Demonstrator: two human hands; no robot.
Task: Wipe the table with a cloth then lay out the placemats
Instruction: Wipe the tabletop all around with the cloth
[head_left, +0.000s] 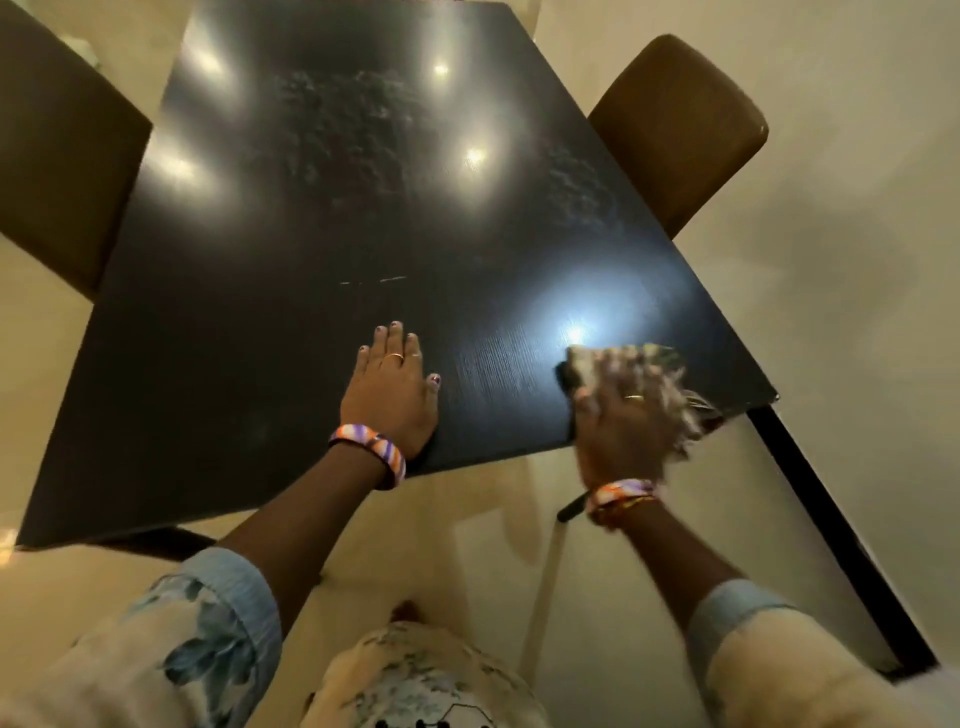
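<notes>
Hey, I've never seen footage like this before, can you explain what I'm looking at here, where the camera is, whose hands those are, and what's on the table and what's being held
There is no machine here. The single picture comes from a wide-angle camera worn on a person's head, looking forward and down, so the arms reaching in from the bottom are that person's own.

The left hand lies flat on the dark table, fingers straight, holding nothing. The right hand is blurred by motion near the table's near right corner and is on a cloth, which fits wiping; how the fingers grip it is too smeared to tell.

The tabletop shows ceiling-light reflections and some dull smudged patches. No placemats are in view. A brown chair stands at the right side and another chair at the left.
</notes>
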